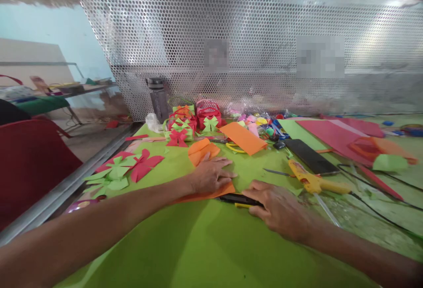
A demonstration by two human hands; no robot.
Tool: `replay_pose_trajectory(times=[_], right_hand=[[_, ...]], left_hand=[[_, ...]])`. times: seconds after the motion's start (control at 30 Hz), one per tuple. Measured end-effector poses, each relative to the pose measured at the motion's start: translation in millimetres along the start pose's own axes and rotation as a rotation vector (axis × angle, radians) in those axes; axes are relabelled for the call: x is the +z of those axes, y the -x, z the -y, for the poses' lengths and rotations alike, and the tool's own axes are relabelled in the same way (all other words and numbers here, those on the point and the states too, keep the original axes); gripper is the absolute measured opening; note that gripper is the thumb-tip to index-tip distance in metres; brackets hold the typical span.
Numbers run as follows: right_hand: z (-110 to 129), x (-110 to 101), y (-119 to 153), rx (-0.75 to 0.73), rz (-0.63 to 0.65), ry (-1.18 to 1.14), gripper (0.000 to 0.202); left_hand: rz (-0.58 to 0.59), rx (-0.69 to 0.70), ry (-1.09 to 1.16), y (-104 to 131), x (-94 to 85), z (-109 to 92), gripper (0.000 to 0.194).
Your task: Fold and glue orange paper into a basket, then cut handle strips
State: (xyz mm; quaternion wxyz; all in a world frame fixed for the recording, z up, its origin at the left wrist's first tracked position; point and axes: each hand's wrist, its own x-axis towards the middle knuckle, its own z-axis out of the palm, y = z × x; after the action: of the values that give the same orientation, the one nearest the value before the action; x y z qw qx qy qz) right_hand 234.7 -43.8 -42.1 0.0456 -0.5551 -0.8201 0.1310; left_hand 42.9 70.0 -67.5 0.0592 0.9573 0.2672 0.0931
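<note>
My left hand (211, 174) lies with its fingers stretched out on a piece of orange paper (205, 195), pressing it to the green-covered table (185, 239). Closed around a slim black-and-yellow hand tool (239, 200), my right hand (274, 204) keeps the tool's tip at the paper's right edge. The tool's exact kind is hard to make out. Just beyond my left hand sits a folded orange paper piece (200, 149). A larger orange sheet (244, 138) rests over yellow-handled scissors (235, 147).
A yellow glue gun (313, 182) with its cable and a black phone (310, 156) lie right. Cut paper flowers (117, 169) are left. Small red and green paper baskets (208, 118) and a bottle (157, 98) stand before a perforated metal panel (257, 28). A red chair (33, 164) stands left.
</note>
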Motion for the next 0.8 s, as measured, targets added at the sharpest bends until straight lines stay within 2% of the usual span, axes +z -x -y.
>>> replay_pose_trajectory(times=[0.17, 0.3, 0.6, 0.7, 0.8], right_hand=[[0.9, 1.8, -4.9, -0.062, -0.015, 0.003, 0.011], [-8.5, 1.1, -8.1, -0.105, -0.024, -0.005, 0.015], [-38.1, -8.3, -7.0, -0.136, -0.007, 0.021, 0.024], [-45.3, -8.4, -6.1, -0.142, -0.022, 0.017, 0.027], [-47.5, -7.7, -5.6, -0.152, -0.028, 0.018, 0.025]], left_hand=[[-0.030, -0.003, -0.011, 0.9, 1.3, -0.2, 0.027], [-0.068, -0.041, -0.023, 1.0, 1.2, -5.7, 0.030], [-0.164, -0.235, -0.052, -9.5, 15.0, -28.6, 0.033], [-0.146, -0.255, -0.033, -10.6, 7.0, -24.4, 0.033], [-0.129, -0.246, -0.015, 0.1, -7.8, -13.5, 0.036]])
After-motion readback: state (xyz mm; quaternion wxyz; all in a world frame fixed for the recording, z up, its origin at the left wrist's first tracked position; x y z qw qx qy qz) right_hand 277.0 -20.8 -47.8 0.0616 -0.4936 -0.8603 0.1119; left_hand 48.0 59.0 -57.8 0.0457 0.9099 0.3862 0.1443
